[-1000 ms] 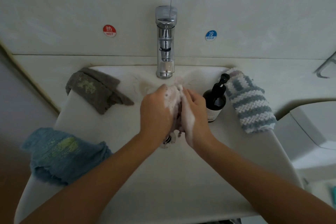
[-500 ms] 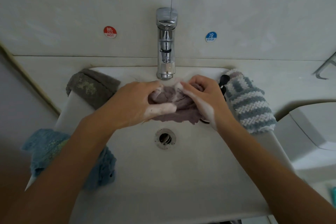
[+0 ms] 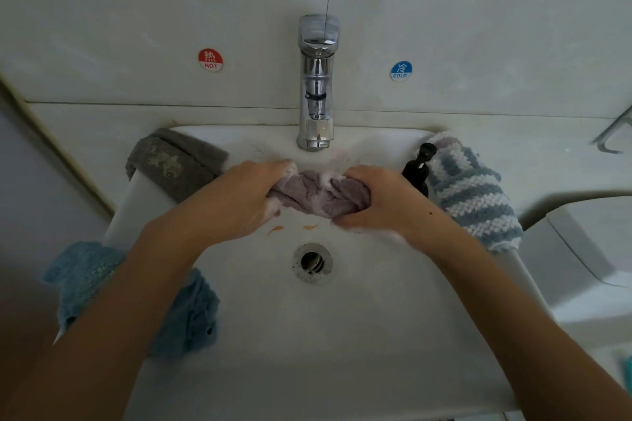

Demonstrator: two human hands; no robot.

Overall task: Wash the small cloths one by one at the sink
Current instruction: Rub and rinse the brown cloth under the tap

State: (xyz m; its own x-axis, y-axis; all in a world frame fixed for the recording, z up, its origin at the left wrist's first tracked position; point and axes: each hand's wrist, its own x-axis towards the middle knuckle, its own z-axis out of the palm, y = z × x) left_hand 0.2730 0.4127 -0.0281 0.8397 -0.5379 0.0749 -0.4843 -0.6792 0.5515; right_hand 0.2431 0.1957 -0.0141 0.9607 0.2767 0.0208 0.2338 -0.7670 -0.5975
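Pale tiled wall point(image 3: 136, 10) fills the top, with a red hot sticker point(image 3: 210, 60) at 11 o'clock, a blue cold sticker point(image 3: 401, 71) at 1 o'clock. The light is dim.

Set against the back wall, directly behind the sink point(image 3: 342, 335): a tap point(image 3: 317, 85). Just in front of the tap's spout, over the basin: a bunched cloth point(image 3: 314, 193), gripped at its left end by the left hand point(image 3: 236, 205), at its right end by the right hand point(image 3: 379, 202). In front of that cloth, in the basin floor: the drain point(image 3: 312, 261). On the sink's left rim, two cloths: one at the back corner point(image 3: 171, 164), one nearer the front point(image 3: 184, 314). On the right rim: a pump bottle point(image 3: 419, 164), another cloth point(image 3: 468, 191) just right of it.
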